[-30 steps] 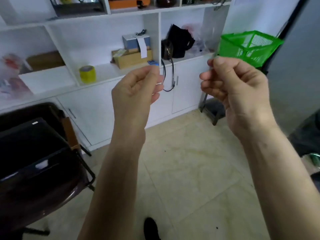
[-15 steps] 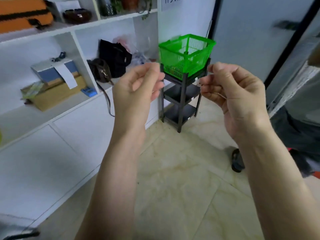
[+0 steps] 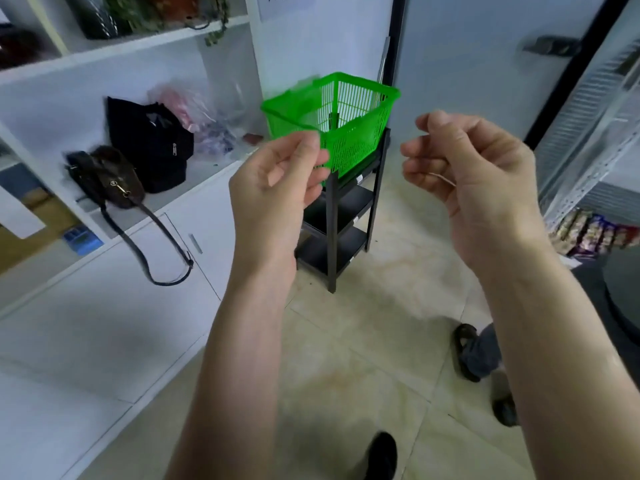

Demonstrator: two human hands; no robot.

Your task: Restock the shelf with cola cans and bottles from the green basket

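Basket point(image 3: 349, 133), green, is seen at 12 o'clock, perched on the top tier of a narrow black rack point(image 3: 343, 216), well beyond both hands. Contents cannot be told; no cans or bottles are visible through the mesh. Left hand point(image 3: 280, 181) is raised, fingers loosely curled, nothing held; its fingertips overlap the basket's near wall in view only. Right hand point(image 3: 474, 174) is likewise half-curled and empty, at 1 o'clock.

Risks judged: the basket overhangs the slim rack, so a one-sided pull or a heavy lift could tip rack and basket together. Cans could roll off across the tiled floor point(image 3: 346, 375). A dangling bag strap point(image 3: 152, 244) at 9 o'clock hangs off the white cabinet ledge point(image 3: 194, 181) and could be snagged by a passing elbow. Another person's sandalled foot point(image 3: 467, 351) at 4 o'clock could be stepped on.

Room: open floor lies straight ahead to the rack. Cabinet edge bounds the left, metal shelving point(image 3: 588, 140) the right at 2 o'clock.
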